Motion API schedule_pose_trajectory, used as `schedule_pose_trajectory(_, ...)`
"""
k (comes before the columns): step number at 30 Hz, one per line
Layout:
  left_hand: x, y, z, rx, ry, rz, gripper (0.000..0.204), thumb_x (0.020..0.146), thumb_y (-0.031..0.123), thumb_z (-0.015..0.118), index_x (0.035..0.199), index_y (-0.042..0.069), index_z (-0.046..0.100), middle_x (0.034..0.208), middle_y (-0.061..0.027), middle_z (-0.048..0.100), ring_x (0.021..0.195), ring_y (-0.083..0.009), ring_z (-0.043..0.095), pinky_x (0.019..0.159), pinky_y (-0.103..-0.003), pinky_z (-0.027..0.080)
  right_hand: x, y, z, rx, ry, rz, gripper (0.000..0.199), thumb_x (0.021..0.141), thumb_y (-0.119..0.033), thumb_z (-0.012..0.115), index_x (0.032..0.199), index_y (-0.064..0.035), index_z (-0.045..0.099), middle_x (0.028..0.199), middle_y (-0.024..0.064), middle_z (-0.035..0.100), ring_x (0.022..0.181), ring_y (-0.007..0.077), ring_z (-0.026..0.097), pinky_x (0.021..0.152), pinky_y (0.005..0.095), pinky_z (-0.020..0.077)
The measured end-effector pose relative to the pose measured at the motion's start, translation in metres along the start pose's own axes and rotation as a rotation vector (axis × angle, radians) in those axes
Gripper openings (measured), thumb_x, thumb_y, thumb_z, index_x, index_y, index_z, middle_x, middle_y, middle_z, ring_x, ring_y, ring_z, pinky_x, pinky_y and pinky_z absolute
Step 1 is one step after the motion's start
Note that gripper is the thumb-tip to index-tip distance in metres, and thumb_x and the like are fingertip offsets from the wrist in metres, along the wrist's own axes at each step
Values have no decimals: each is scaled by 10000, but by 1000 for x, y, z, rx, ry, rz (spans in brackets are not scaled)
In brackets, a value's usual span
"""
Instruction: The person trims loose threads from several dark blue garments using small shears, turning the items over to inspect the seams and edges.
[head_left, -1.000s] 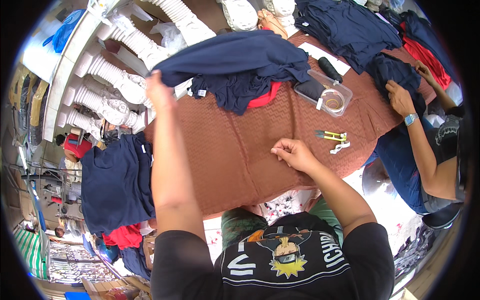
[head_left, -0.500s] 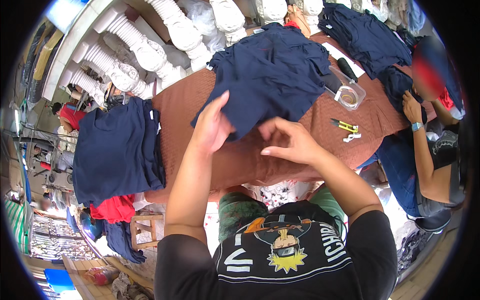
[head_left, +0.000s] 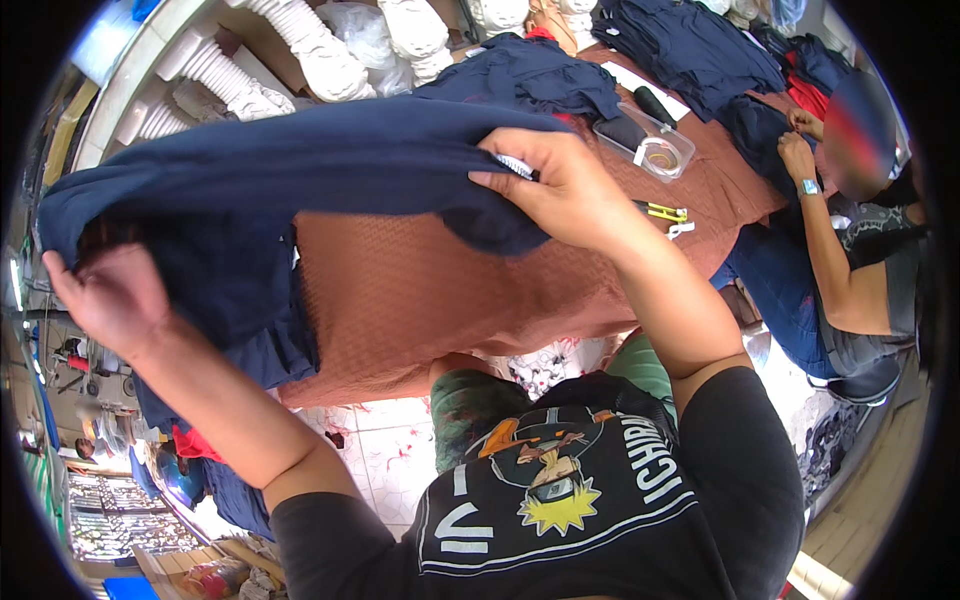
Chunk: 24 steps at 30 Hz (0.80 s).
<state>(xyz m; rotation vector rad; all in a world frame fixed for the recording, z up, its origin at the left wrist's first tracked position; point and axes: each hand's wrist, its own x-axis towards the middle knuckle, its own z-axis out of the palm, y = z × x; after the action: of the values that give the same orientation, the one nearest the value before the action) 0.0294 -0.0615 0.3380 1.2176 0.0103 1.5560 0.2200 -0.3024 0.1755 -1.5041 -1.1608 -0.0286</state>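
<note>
A navy blue shirt is stretched through the air across the left half of the brown-covered table. My right hand is closed on its right end, thumb and fingers pinching the cloth beside a small white label. At the shirt's far left end my left hand is raised palm up against the hanging fabric, thumb spread away; motion blurs its fingers. Below the shirt lies a stack of navy garments, partly covered by it. A navy garment pile lies at the far side of the table.
Yellow thread snips and a clear plastic box sit to my right. A co-worker's hands handle dark cloth at the right end. White balusters line the far edge. Another navy pile lies far right.
Both hands were empty over the near edge of the far pile. Now the right grips a shirt lifted from that area, and the left has swung far left along it.
</note>
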Motion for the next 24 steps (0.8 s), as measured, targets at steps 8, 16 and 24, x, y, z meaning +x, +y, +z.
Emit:
schedule_pose_trajectory(8, 47, -101, 39, -19, -21, -82, 502, 943, 367, 578, 1253, -27, 554, 1271, -112, 574, 1158, -198, 533, 1039, -316, 360, -39, -16, -37, 429, -125, 195, 95, 932, -100, 628, 995, -32, 646, 884, -54, 625, 812, 15, 537, 741, 194, 456)
schedule_pose_trajectory(16, -50, -270, 118, 561, -726, -605, 731, 922, 547, 531, 1339, -51, 491, 1429, -162, 453, 1322, -226, 418, 1105, -306, 280, -89, 77, -73, 33, 108, 533, 413, 829, -254, 740, 1145, -25, 604, 1007, 85, 658, 938, 170, 611, 836, 324, 487)
schedule_pose_trajectory(24, -226, -265, 24, 540, -886, -384, 268, 860, 164, 665, 1095, 36, 677, 1189, -138, 636, 1145, -261, 588, 989, -333, 433, -135, 171, -108, -900, 199, 356, 495, 796, -219, 701, 1253, -67, 586, 1205, 133, 605, 1108, 329, 556, 945, 432, 439)
